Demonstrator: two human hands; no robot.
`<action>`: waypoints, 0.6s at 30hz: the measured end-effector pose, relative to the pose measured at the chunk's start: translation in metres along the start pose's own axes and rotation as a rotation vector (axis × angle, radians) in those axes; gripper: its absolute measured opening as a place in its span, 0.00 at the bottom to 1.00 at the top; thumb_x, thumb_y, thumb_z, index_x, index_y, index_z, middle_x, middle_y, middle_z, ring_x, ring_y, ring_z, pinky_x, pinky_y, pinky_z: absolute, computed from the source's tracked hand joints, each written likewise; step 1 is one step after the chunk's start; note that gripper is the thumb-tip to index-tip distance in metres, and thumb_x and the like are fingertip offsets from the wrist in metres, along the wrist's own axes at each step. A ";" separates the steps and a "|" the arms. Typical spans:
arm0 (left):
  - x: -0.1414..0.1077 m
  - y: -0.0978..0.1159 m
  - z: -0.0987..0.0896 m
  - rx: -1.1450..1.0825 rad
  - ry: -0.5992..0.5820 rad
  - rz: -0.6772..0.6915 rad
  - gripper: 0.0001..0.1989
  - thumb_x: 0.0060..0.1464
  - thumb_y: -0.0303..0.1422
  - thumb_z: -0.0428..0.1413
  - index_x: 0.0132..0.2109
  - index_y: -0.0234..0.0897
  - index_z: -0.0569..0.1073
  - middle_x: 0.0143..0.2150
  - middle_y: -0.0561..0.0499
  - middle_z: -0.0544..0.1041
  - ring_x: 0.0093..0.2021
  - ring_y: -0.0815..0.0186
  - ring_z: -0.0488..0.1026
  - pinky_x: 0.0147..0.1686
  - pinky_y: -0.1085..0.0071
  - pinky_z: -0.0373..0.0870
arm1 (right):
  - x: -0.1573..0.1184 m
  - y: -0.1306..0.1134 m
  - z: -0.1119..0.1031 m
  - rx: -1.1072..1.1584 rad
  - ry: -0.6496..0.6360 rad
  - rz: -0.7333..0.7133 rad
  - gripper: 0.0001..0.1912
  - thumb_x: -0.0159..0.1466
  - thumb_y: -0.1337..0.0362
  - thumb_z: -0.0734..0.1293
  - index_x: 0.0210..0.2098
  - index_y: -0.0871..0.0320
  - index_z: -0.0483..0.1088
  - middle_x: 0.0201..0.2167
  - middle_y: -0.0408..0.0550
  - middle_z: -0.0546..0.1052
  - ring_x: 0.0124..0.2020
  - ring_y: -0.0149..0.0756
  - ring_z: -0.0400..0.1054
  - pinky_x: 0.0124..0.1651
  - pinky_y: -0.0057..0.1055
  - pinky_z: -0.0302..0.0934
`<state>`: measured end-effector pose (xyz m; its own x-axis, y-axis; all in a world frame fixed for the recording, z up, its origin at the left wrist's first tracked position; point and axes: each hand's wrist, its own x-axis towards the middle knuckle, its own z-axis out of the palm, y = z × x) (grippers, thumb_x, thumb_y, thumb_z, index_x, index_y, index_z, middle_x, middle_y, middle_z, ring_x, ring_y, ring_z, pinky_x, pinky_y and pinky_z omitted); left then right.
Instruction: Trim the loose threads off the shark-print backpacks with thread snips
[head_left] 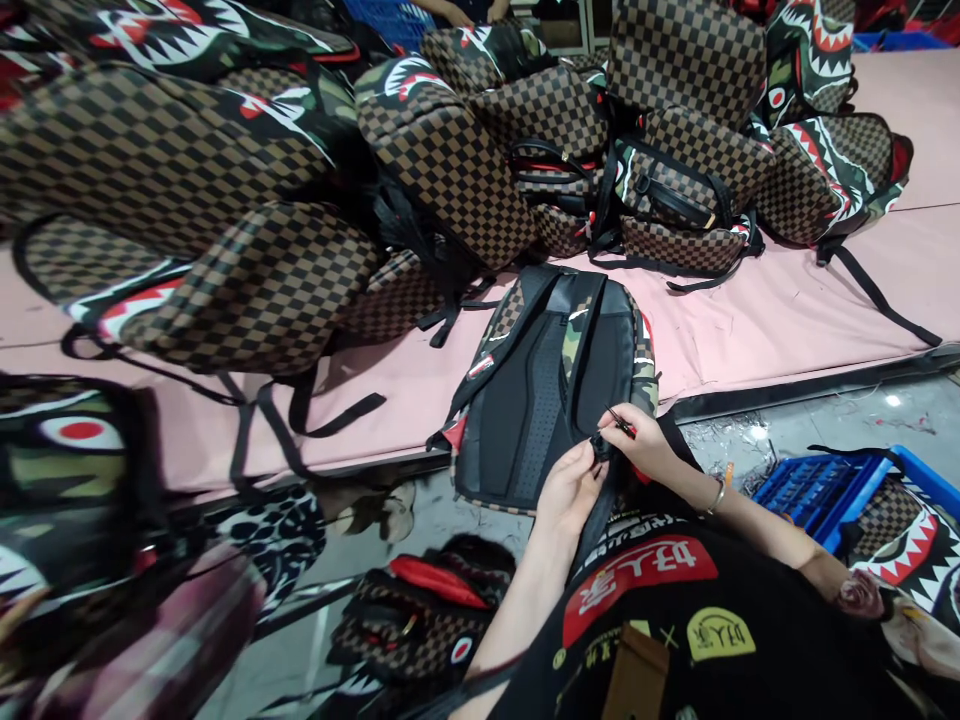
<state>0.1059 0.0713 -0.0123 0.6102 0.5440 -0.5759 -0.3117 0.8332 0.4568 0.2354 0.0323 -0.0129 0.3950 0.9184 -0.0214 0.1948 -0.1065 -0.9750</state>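
Note:
A backpack lies with its black padded back panel and two straps facing up, at the front edge of the pink table. At its lower right corner my left hand pinches a small black buckle or strap end. Close beside it, my right hand is closed round a small dark pointed tool, probably thread snips, whose tip points up and left. The fingertips of both hands nearly meet at the black piece. Its exact shape is partly hidden by the fingers.
Checkered backpacks are piled along the table's far side and left. A blue crate with a shark-print bag stands on the floor at right. More bags lie below the table. At left, another person's plaid clothing shows.

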 end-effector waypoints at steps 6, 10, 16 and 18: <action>-0.002 -0.001 0.001 -0.012 -0.010 0.050 0.11 0.41 0.28 0.63 0.36 0.33 0.76 0.35 0.49 0.79 0.33 0.71 0.73 0.38 0.76 0.68 | -0.014 0.005 -0.007 -0.045 0.061 0.069 0.08 0.57 0.61 0.62 0.34 0.58 0.66 0.30 0.43 0.69 0.32 0.33 0.64 0.38 0.29 0.59; -0.001 -0.002 0.001 0.032 -0.003 0.064 0.12 0.40 0.30 0.64 0.37 0.34 0.76 0.35 0.50 0.78 0.34 0.70 0.73 0.39 0.76 0.68 | -0.029 0.002 -0.021 -0.110 0.054 -0.009 0.13 0.63 0.61 0.57 0.44 0.58 0.64 0.38 0.49 0.71 0.39 0.36 0.65 0.44 0.33 0.59; 0.000 -0.005 0.003 0.026 0.023 0.069 0.13 0.38 0.30 0.65 0.36 0.35 0.77 0.36 0.50 0.78 0.36 0.69 0.73 0.40 0.75 0.67 | -0.047 -0.012 -0.033 -0.179 -0.073 -0.051 0.14 0.61 0.63 0.60 0.47 0.56 0.61 0.40 0.48 0.72 0.40 0.36 0.67 0.43 0.31 0.60; 0.000 -0.005 0.003 0.035 0.024 0.071 0.13 0.38 0.31 0.65 0.35 0.36 0.77 0.36 0.51 0.78 0.36 0.69 0.73 0.40 0.75 0.67 | -0.049 -0.015 -0.032 -0.220 -0.094 -0.044 0.11 0.61 0.63 0.61 0.44 0.56 0.61 0.35 0.46 0.73 0.33 0.35 0.68 0.37 0.30 0.61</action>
<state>0.1097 0.0665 -0.0126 0.5698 0.6040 -0.5572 -0.3274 0.7888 0.5202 0.2421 -0.0232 0.0102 0.2988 0.9543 -0.0101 0.4052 -0.1364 -0.9040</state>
